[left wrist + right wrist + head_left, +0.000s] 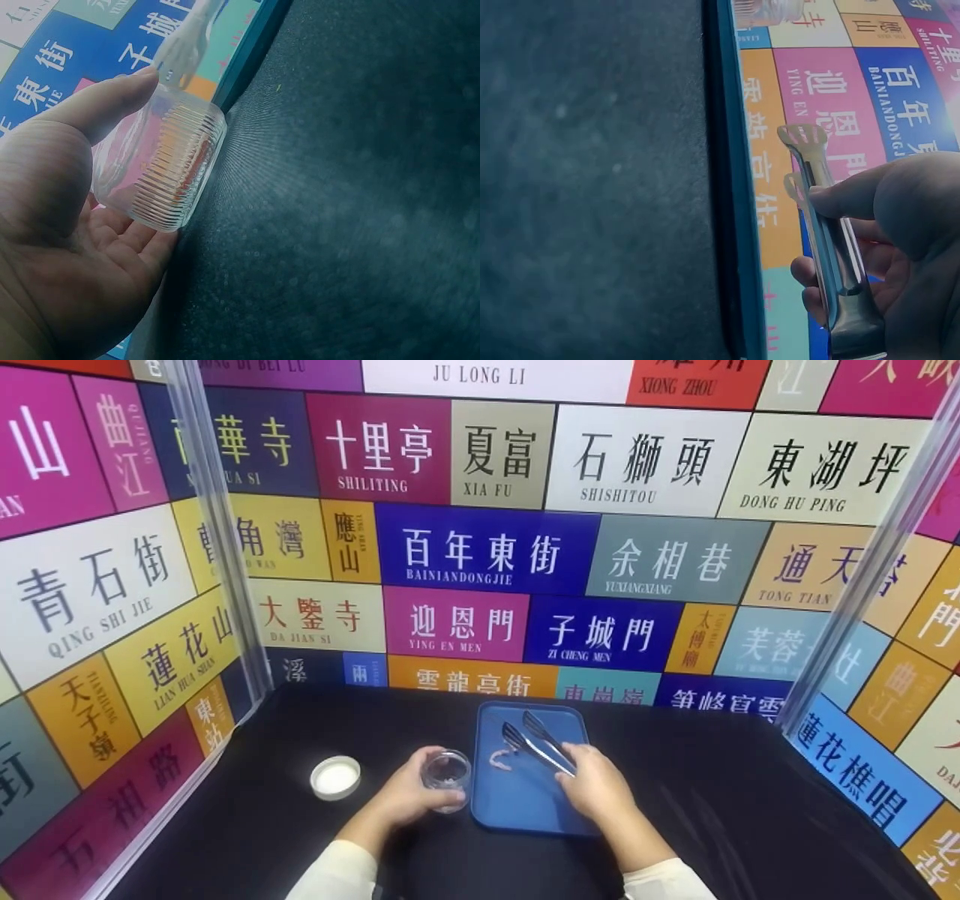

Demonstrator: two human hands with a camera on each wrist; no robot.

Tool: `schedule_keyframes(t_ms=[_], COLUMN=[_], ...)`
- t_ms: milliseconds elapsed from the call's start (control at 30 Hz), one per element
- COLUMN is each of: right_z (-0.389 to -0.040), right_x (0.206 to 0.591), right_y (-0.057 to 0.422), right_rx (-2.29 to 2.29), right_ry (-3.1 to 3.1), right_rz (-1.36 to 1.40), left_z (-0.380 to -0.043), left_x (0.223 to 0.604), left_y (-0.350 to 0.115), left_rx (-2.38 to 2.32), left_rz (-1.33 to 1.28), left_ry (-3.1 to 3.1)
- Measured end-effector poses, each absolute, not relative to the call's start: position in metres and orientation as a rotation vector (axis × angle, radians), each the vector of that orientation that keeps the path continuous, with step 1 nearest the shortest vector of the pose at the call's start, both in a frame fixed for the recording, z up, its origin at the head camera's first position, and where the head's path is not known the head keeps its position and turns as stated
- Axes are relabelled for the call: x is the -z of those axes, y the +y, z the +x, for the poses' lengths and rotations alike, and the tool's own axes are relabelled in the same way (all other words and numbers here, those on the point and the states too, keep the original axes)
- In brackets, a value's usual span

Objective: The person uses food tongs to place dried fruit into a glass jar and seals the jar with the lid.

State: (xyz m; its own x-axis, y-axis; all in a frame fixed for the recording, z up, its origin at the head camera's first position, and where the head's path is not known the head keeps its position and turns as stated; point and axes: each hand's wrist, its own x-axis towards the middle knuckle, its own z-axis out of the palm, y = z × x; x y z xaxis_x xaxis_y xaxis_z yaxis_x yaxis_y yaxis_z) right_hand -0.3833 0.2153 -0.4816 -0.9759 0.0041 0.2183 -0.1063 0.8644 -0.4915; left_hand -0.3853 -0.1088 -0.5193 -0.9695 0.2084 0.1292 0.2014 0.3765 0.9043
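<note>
My left hand (405, 793) grips a small clear ribbed jar (447, 769), thumb on the near side and fingers round the other side. The jar's mouth is uncovered, and a few pale bits show inside. My right hand (598, 786) holds metal tongs (536, 746) with slotted tips over a blue tray (517, 810). In the right wrist view the thumb presses one arm of the tongs (840, 262), whose tips stand apart. A pale pink curled piece (494, 763), shrimp-like, lies on the tray just left of the tongs' tips.
A round white lid (335, 778) rests on the black tablecloth (255, 802) left of the jar. The jar stands close by the tray's left edge. Printed panels (487, 547) rise behind the table, with clear upright strips (225, 525) at the corners.
</note>
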Motion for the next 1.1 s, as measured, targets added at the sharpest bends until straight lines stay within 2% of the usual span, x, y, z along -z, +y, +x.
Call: schedule_keyframes(t_ms=[1100], right_z=[-0.3859], right_x=[0.4874], right_y=[0.2244], right_rx=[-0.719], right_ry=[-2.885], right_rz=[0.044], left_z=[-0.3879], left_x=[0.5203], left_y=[-0.1093], left_rx=[-1.726], left_rz=[0.410], left_ry=[2.589])
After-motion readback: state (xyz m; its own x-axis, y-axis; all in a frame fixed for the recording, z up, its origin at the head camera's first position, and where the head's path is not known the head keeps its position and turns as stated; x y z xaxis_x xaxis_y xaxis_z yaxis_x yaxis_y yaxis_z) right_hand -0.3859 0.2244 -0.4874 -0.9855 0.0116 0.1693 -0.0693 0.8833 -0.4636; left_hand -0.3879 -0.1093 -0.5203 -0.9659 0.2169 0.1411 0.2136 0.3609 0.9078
